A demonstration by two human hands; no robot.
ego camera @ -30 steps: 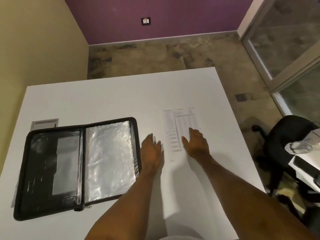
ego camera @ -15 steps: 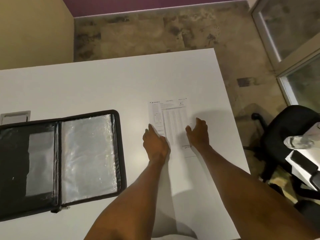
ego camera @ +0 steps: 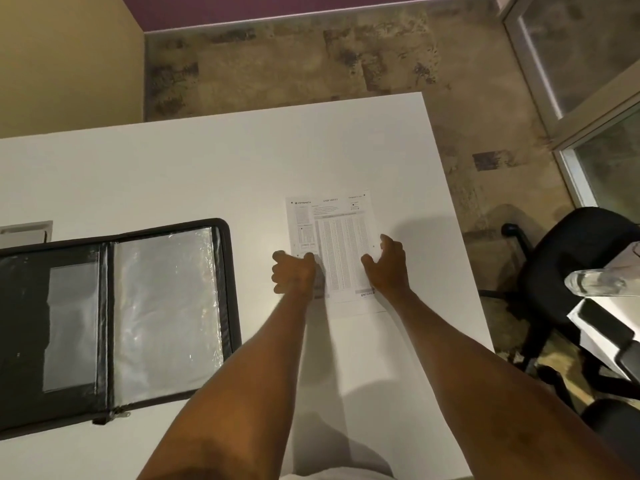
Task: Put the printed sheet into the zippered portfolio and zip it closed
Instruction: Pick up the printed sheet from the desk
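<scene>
The printed sheet (ego camera: 341, 244), a form with dense columns, lies on the white table (ego camera: 207, 161) right of centre. My left hand (ego camera: 294, 275) curls around the sheet's lower left edge, which looks slightly raised with a shadow under it. My right hand (ego camera: 388, 268) holds the lower right edge, thumb on top of the paper. The black zippered portfolio (ego camera: 166, 306) lies open flat to the left, with a clear plastic sleeve on its right half and a pocket on its left half. Its zipper pull (ego camera: 119, 414) sits at the near edge by the spine.
A grey cable cover plate (ego camera: 26, 230) sits in the table beyond the portfolio. The table's right edge is close to the sheet. A black office chair (ego camera: 571, 265) and a second desk (ego camera: 595, 327) with a clear bottle (ego camera: 602, 280) stand to the right.
Both hands have gone from lying flat near the sheet's lower part to curling around its two side edges. The view has tilted down and shifted, so the portfolio appears further left.
</scene>
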